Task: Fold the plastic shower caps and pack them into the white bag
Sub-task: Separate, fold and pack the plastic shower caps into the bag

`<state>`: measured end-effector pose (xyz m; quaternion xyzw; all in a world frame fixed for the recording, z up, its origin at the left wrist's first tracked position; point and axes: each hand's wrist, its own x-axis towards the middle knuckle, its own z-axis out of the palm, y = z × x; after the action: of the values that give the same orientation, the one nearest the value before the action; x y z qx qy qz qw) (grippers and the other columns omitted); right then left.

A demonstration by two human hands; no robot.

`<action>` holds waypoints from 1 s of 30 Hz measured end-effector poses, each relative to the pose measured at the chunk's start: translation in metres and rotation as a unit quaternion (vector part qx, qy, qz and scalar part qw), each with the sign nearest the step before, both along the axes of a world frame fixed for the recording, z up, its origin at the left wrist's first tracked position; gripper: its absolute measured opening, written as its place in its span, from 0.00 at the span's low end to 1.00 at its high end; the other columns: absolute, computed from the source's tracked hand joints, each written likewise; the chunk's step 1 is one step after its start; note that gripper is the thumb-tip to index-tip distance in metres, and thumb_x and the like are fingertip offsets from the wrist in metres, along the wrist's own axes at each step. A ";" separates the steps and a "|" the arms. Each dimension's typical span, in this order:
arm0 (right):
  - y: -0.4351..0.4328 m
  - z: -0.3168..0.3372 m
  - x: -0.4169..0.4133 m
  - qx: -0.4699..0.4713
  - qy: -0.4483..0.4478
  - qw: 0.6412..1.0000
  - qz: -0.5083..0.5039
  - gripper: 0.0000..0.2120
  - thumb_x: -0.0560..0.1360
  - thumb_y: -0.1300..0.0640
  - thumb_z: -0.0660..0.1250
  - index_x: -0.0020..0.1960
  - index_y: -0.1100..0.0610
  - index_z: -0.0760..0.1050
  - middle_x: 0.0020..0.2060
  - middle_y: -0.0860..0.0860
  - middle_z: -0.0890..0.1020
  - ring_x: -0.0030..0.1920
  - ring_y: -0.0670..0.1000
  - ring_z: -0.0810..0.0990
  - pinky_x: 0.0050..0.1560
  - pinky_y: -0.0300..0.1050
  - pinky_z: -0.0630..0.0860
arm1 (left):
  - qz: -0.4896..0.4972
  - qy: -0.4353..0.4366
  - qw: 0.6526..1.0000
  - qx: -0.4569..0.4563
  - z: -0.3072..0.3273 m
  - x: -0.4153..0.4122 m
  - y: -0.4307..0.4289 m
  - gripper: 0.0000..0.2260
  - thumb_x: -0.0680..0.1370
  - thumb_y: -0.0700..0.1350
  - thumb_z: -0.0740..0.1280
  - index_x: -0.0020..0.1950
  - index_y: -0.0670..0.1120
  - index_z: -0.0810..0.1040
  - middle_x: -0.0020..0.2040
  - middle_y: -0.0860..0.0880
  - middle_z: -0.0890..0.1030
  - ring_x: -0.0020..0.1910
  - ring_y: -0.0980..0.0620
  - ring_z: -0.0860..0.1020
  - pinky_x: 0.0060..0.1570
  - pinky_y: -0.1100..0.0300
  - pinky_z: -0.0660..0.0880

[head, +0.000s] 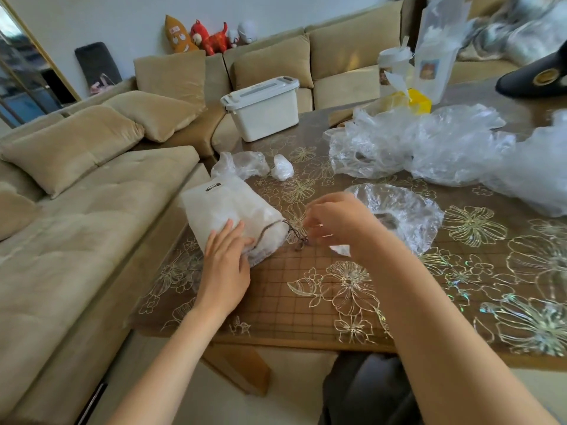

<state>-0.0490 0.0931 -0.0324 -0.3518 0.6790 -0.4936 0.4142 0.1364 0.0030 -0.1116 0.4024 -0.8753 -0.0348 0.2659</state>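
White bag (227, 207), bulging, on its side near the worktop's (306, 302) left edge, pinned under left hand (225, 271), fingers straight and pressed flat by the gathered mouth. Right hand (334, 222) just beside, fingers curled at the dark drawstring (291, 233) ends; blurred, so impossible to tell whether pinching. Behind it, one shower cap (408, 210) spread flat. Past the bag, a small folded cap (283, 168) and a crumpled cap (242, 164). Further right, a large unfolded heap (429, 145). Judged partway: bag seemingly full, many caps left.
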 end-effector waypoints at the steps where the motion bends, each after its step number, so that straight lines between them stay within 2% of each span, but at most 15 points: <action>1: 0.005 0.002 -0.012 -0.007 0.068 0.998 -0.006 0.11 0.75 0.70 0.57 0.52 0.67 0.76 0.40 0.56 0.79 0.39 0.54 0.76 0.38 0.48 0.77 | 0.012 -0.006 1.000 -0.015 0.001 0.000 0.004 0.11 0.75 0.33 0.65 0.56 0.42 0.79 0.70 0.43 0.71 0.73 0.52 0.58 0.74 0.47 0.45; 3: 0.020 0.003 -0.042 -0.011 0.180 0.983 -0.035 0.12 0.75 0.70 0.58 0.52 0.61 0.77 0.42 0.53 0.79 0.40 0.53 0.77 0.38 0.45 0.75 | 0.014 0.004 0.998 -0.062 0.004 -0.004 0.016 0.11 0.75 0.39 0.64 0.56 0.41 0.78 0.68 0.42 0.72 0.73 0.46 0.62 0.72 0.39 0.48; 5: 0.036 -0.004 -0.071 -0.007 0.211 0.975 -0.074 0.14 0.73 0.70 0.62 0.53 0.57 0.77 0.47 0.54 0.81 0.44 0.53 0.79 0.42 0.45 0.75 | -0.039 0.038 0.993 -0.103 0.010 -0.015 0.032 0.12 0.75 0.42 0.60 0.55 0.41 0.78 0.65 0.43 0.75 0.70 0.46 0.65 0.72 0.41 0.54; 7: 0.056 -0.013 -0.088 -0.009 0.185 0.981 -0.050 0.16 0.70 0.71 0.67 0.53 0.55 0.76 0.51 0.54 0.79 0.49 0.52 0.78 0.44 0.41 0.74 | -0.111 0.052 0.988 -0.091 0.016 -0.034 0.046 0.13 0.76 0.44 0.59 0.56 0.41 0.78 0.63 0.44 0.77 0.69 0.52 0.65 0.73 0.56 0.53; 9: 0.076 -0.033 -0.089 0.014 0.153 0.988 0.013 0.21 0.68 0.66 0.73 0.57 0.54 0.73 0.53 0.51 0.76 0.50 0.48 0.75 0.43 0.35 0.72 | -0.162 0.029 0.986 -0.035 0.018 -0.058 0.057 0.14 0.79 0.45 0.61 0.63 0.43 0.76 0.66 0.47 0.74 0.69 0.62 0.59 0.71 0.70 0.44; 10: 0.086 -0.045 -0.087 0.028 0.191 0.981 0.023 0.21 0.68 0.62 0.74 0.58 0.53 0.72 0.53 0.49 0.75 0.49 0.46 0.74 0.45 0.34 0.71 | -0.179 0.014 0.984 -0.006 0.017 -0.070 0.060 0.16 0.80 0.45 0.62 0.67 0.45 0.73 0.69 0.49 0.71 0.69 0.65 0.55 0.69 0.73 0.40; 11: 0.092 -0.059 -0.083 0.026 0.276 0.961 0.010 0.19 0.68 0.58 0.75 0.56 0.53 0.73 0.53 0.47 0.74 0.50 0.45 0.73 0.49 0.35 0.70 | -0.189 -0.005 0.982 0.014 0.013 -0.078 0.059 0.19 0.80 0.46 0.61 0.71 0.46 0.68 0.72 0.51 0.67 0.70 0.65 0.52 0.68 0.73 0.38; 13: 0.100 -0.080 -0.081 -0.026 0.439 0.898 -0.026 0.10 0.70 0.52 0.73 0.49 0.53 0.77 0.52 0.45 0.75 0.53 0.46 0.72 0.55 0.39 0.64 | -0.188 -0.040 0.980 0.052 0.003 -0.094 0.053 0.21 0.81 0.47 0.60 0.74 0.48 0.63 0.74 0.53 0.62 0.73 0.61 0.52 0.71 0.66 0.39; 15: 0.100 -0.083 -0.083 -0.037 0.477 0.878 -0.020 0.05 0.73 0.53 0.71 0.45 0.54 0.78 0.50 0.47 0.78 0.53 0.48 0.74 0.54 0.40 0.64 | -0.177 -0.045 0.980 0.081 -0.001 -0.106 0.048 0.17 0.81 0.45 0.60 0.70 0.46 0.69 0.72 0.50 0.67 0.74 0.56 0.59 0.73 0.59 0.44; 17: 0.100 -0.080 -0.087 -0.031 0.467 0.883 -0.031 0.04 0.75 0.55 0.68 0.46 0.56 0.78 0.49 0.48 0.79 0.52 0.50 0.75 0.51 0.40 0.66 | -0.171 -0.016 0.982 0.072 0.002 -0.111 0.048 0.11 0.80 0.41 0.62 0.60 0.43 0.77 0.65 0.48 0.76 0.68 0.52 0.69 0.71 0.59 0.48; 19: 0.103 -0.067 -0.091 -0.054 0.392 0.914 -0.087 0.04 0.77 0.57 0.66 0.49 0.56 0.77 0.49 0.47 0.78 0.51 0.49 0.76 0.48 0.39 0.68 | -0.162 0.053 0.982 0.083 0.008 -0.111 0.049 0.07 0.79 0.39 0.63 0.54 0.42 0.79 0.59 0.48 0.80 0.60 0.52 0.75 0.69 0.61 0.55; 20: 0.106 -0.058 -0.094 -0.080 0.339 0.929 -0.121 0.03 0.77 0.57 0.65 0.50 0.55 0.76 0.49 0.45 0.78 0.49 0.47 0.76 0.47 0.39 0.69 | -0.151 0.101 0.977 0.110 0.014 -0.111 0.051 0.07 0.79 0.40 0.63 0.53 0.42 0.79 0.56 0.49 0.80 0.56 0.54 0.76 0.65 0.66 0.62; 22: 0.109 -0.041 -0.098 -0.142 0.250 0.943 -0.166 0.01 0.77 0.57 0.65 0.48 0.54 0.75 0.44 0.46 0.79 0.44 0.46 0.77 0.43 0.35 0.71 | -0.139 0.193 0.956 0.170 0.030 -0.107 0.054 0.06 0.80 0.42 0.62 0.48 0.46 0.78 0.47 0.52 0.80 0.45 0.62 0.75 0.47 0.72 0.69; 26: 0.109 -0.009 -0.095 -0.225 0.210 0.935 -0.174 0.06 0.79 0.59 0.63 0.43 0.53 0.72 0.34 0.50 0.80 0.33 0.44 0.77 0.35 0.34 0.73 | -0.109 0.302 0.920 0.225 0.060 -0.111 0.070 0.08 0.81 0.44 0.60 0.43 0.50 0.75 0.37 0.55 0.78 0.34 0.67 0.74 0.35 0.73 0.69; 30: 0.100 0.005 -0.094 -0.210 0.241 0.923 -0.216 0.07 0.79 0.54 0.62 0.42 0.50 0.70 0.26 0.49 0.74 0.22 0.46 0.68 0.23 0.39 0.65 | -0.055 0.319 0.928 0.185 0.075 -0.116 0.071 0.08 0.81 0.46 0.60 0.45 0.46 0.76 0.31 0.51 0.75 0.27 0.59 0.73 0.27 0.70 0.68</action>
<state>-0.1433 0.1935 -0.0275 -0.3836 0.6988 -0.6025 0.0385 0.0205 0.0736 -0.0371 0.3637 -0.7431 -0.3369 0.4494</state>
